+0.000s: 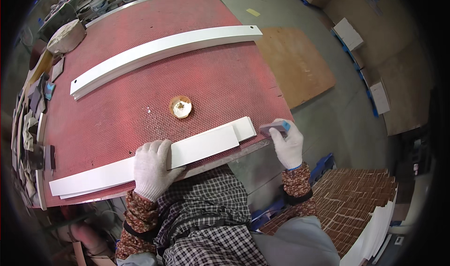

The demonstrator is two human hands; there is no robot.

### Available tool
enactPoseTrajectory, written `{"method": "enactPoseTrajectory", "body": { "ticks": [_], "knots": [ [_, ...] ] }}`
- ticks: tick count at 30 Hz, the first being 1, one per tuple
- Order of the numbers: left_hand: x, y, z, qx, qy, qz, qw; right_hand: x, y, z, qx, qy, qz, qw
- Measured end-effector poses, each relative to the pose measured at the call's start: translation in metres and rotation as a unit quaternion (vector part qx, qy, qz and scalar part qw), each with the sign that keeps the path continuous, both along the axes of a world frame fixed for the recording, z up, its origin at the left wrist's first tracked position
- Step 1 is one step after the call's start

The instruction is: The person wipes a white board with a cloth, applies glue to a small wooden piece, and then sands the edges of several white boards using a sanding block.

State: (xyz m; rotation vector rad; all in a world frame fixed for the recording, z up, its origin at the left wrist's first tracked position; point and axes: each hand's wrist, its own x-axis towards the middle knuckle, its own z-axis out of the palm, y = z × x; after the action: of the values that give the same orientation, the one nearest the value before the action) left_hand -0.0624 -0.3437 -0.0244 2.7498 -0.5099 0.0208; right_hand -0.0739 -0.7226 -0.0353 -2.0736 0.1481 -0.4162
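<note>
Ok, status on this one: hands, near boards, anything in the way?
Left hand clasped across near white boards. Right hand pinching small greyish block, off boards' right end. Small bowl beyond, not touching boards.

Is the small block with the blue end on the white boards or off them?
Off: the right hand pinches the small block beyond the right end of the white boards, with a gap between.

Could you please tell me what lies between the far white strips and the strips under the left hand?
In the head view, a small round dish, whitish inside, and pale specks lie on the red tabletop.
</note>
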Motion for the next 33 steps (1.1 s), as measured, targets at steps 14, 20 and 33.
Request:
{"method": "enactPoseTrajectory", "body": {
  "ticks": [14, 20, 33],
  "knots": [
    [0.000, 0.005, 0.009, 0.009, 0.063, -0.007, 0.998, 0.122, 0.124, 0.051, -0.094, -0.006, 0.301, 0.949],
    [0.001, 0.009, 0.003, -0.021, 0.032, -0.023, 0.999, 0.140, 0.157, 0.042, -0.161, -0.002, 0.352, 0.922],
    [0.001, 0.011, -0.001, -0.062, 0.024, -0.022, 0.998, 0.145, 0.160, 0.027, -0.281, -0.086, 0.412, 0.862]
  ]
}}
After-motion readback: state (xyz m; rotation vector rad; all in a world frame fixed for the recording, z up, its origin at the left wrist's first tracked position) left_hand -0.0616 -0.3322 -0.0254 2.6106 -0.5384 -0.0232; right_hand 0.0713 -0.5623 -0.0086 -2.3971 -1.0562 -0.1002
